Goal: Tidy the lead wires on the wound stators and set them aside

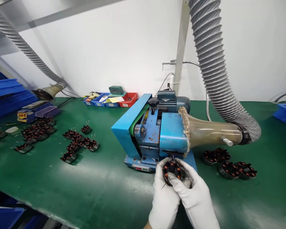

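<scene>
Both hands wear white gloves and hold one motor stator (172, 168), a ring with copper windings and black insulation. Wire ends stick out from it toward the machine and toward the lower left. My left hand (164, 194) is closed around its left side. My right hand (193, 187) grips the right side, its thumb laid across the front. Just behind the stator stands a blue belt-driven machine (149, 133) with a motor at its back. The stator is close to the machine's front opening; whether they touch, I cannot tell.
Several stators (230, 168) sit right of the machine, and more stators (73, 141) are spread at the left. A tan suction hood (212, 132) joins a grey ribbed hose (212, 57). Small bins (130, 99) line the wall on the green table (105, 187). Blue crates (9, 97) stand far left.
</scene>
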Tool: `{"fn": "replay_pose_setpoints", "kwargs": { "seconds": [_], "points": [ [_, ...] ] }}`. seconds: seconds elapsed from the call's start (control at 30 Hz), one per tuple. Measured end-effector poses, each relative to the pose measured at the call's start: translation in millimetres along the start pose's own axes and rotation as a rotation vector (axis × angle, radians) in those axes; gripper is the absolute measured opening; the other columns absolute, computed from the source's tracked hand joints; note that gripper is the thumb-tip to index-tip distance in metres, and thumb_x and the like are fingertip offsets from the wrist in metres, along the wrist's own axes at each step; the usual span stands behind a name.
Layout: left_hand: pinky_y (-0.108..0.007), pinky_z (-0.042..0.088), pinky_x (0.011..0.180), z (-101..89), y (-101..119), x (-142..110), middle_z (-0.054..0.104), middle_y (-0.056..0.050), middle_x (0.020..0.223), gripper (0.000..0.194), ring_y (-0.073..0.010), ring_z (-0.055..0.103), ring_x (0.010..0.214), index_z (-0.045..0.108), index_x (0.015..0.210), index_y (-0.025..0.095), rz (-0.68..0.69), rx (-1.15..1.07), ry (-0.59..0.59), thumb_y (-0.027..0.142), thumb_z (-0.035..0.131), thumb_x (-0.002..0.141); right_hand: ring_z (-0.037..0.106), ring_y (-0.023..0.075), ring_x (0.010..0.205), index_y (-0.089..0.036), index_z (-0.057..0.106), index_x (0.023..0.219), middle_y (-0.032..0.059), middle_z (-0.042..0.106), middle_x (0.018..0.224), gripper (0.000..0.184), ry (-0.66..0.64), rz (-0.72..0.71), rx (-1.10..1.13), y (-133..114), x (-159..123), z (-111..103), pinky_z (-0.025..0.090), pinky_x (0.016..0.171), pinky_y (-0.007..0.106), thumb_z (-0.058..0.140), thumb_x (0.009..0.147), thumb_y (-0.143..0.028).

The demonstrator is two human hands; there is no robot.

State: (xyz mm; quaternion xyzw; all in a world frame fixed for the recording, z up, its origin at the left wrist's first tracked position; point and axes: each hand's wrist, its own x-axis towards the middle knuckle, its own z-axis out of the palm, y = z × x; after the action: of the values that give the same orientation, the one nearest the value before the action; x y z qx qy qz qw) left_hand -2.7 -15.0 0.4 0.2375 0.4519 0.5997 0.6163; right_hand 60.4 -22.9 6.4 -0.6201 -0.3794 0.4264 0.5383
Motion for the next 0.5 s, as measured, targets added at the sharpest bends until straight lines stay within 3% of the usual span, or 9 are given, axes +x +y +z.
{"fn": "replay_pose_setpoints", "kwargs": {
  "seconds": [0.13,0.3,0.5],
  "points": [
    [-0.032,0.054,0.078,9.2,1.9,8.5,0.07,0.0,0.086,0.039,-0.0174,0.068,0.079,0.052,0.09,0.024,0.013,-0.083,0.003,0.013,0.069,0.058,0.067,0.0312,0.094,-0.019,0.07,0.098,0.0114,0.074,0.099,0.046,0.015,-0.046,-0.099,-12.6,8.8,3.9,0.053,0.085,0.042,0.07,0.063,-0.05],
    [-0.033,0.054,0.078,11.5,4.3,10.1,0.07,-0.001,0.085,0.033,-0.0177,0.068,0.078,0.053,0.088,0.024,-0.006,-0.117,0.026,0.018,0.067,0.059,0.067,0.0325,0.092,-0.016,0.071,0.097,0.0133,0.073,0.099,0.048,0.01,-0.069,-0.149,-11.3,10.8,1.0,0.053,0.085,0.044,0.068,0.064,-0.05],
    [-0.033,0.053,0.079,7.2,9.1,7.8,0.071,0.001,0.083,0.039,-0.0186,0.066,0.081,0.056,0.084,0.025,-0.023,-0.158,0.024,0.018,0.074,0.05,0.068,0.0323,0.089,-0.015,0.072,0.096,0.0142,0.073,0.098,0.046,0.042,-0.102,-0.19,-11.5,9.5,5.9,0.052,0.087,0.045,0.067,0.065,-0.049]
  ]
}}
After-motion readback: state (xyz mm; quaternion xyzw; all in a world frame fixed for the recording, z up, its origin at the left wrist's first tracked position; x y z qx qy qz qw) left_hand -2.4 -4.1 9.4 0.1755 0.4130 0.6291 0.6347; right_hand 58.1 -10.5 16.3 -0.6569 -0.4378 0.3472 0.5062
